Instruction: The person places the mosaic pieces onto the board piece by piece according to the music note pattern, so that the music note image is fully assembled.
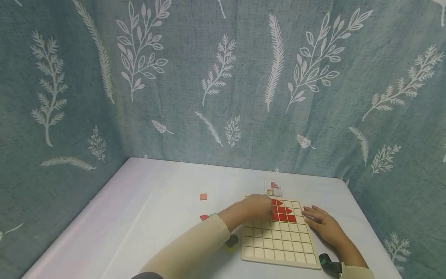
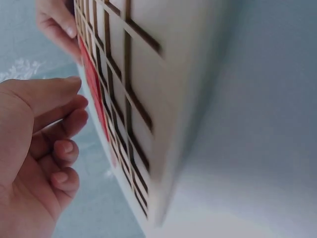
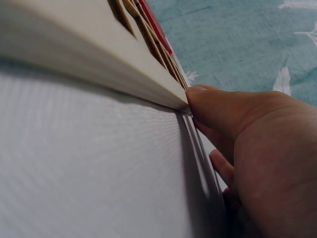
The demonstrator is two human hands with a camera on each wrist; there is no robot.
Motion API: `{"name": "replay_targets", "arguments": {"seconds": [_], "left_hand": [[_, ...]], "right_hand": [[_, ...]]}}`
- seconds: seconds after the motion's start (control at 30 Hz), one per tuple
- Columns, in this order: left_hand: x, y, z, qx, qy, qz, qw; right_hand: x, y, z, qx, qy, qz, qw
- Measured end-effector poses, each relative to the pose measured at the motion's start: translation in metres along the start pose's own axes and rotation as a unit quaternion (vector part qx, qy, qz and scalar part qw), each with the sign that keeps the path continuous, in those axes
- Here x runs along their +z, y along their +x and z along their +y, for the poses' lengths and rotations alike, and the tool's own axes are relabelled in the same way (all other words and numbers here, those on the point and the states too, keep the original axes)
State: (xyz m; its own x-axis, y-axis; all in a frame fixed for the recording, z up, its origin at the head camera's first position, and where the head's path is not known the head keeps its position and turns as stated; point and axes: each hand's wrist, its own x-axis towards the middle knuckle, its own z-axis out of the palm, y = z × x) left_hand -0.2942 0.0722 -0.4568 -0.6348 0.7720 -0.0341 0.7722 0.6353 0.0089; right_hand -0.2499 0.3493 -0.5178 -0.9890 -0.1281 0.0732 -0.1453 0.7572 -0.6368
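Note:
A pale wooden grid board (image 1: 278, 245) lies on the white table. Red tiles (image 1: 283, 217), square and pointed, fill cells in its upper part. My left hand (image 1: 258, 208) reaches over the board's upper left, beside these tiles. Its fingers are loosely bent in the left wrist view, thumb and fingertips (image 2: 78, 119) close to the red tiles, with nothing visible between them. Along the board's right edge lies my right hand (image 1: 324, 224), fingers extended. In the right wrist view its thumb (image 3: 203, 96) touches the board's rim.
Behind the board lies a pattern card (image 1: 273, 188) with a small coloured picture. Left of it are an orange-red square tile (image 1: 203, 197), a red curved piece (image 1: 204, 217), and dark (image 1: 232, 241) and yellow pieces partly under the left sleeve. A patterned curtain (image 1: 216, 97) stands behind the table.

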Motion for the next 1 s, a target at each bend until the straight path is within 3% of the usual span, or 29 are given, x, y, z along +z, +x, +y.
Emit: {"name": "replay_targets", "arguments": {"seconds": [0.2,0.5,0.77,1.0], "left_hand": [[-0.004,-0.024,-0.017,0.002,0.008,-0.008,0.9999],[-0.011,-0.054,-0.034,-0.005,-0.022,-0.002,0.9997],[-0.019,-0.078,-0.043,-0.003,-0.001,-0.005,1.0],[-0.014,-0.093,-0.049,-0.033,-0.016,-0.011,0.9993]], "right_hand": [[0.002,0.001,0.001,0.009,-0.001,-0.005,0.9999],[0.002,0.001,0.0,0.012,0.001,-0.003,0.9999],[0.002,0.0,0.0,0.009,0.005,-0.003,0.9999],[0.0,0.0,-0.001,0.009,0.013,-0.004,0.9999]]}}
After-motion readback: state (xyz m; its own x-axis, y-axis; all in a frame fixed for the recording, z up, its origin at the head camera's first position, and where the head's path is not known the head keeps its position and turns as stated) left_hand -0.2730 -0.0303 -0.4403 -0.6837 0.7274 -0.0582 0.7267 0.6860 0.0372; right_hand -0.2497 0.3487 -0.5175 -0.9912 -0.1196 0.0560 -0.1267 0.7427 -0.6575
